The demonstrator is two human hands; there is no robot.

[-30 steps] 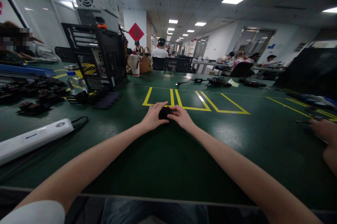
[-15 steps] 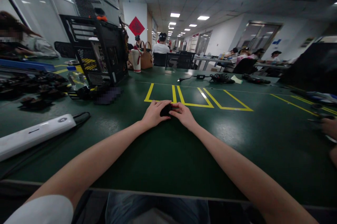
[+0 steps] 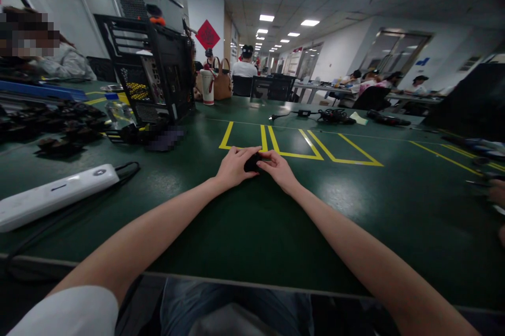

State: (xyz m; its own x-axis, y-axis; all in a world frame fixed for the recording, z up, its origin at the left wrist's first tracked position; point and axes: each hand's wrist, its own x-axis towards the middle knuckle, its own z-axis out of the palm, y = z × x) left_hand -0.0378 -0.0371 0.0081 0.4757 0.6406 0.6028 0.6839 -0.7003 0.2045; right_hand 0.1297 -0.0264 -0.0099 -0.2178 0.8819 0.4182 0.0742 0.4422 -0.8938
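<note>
A small dark block-like part (image 3: 251,163) is between my hands, low over the green table (image 3: 252,231); its exact kind cannot be made out. My left hand (image 3: 233,166) curves around it from the left, thumb below and fingers above. From the right, the fingertips of my right hand (image 3: 278,169) pinch its side. Much of the part is hidden by my fingers. Just beyond my hands, yellow tape outlines (image 3: 300,155) mark the tabletop.
To the left lie a white power strip (image 3: 59,189) with a black cable and several dark parts (image 3: 65,136). An open computer case (image 3: 158,70) stands behind a bottle (image 3: 118,112). Cables (image 3: 335,116) lie at the back. Another person's hand (image 3: 496,192) shows at the right edge.
The view has shifted a little, so the scene sits slightly right and higher. My hands keep hold of the dark part in nearly the same pose. The other person's hand has moved toward the right edge.
</note>
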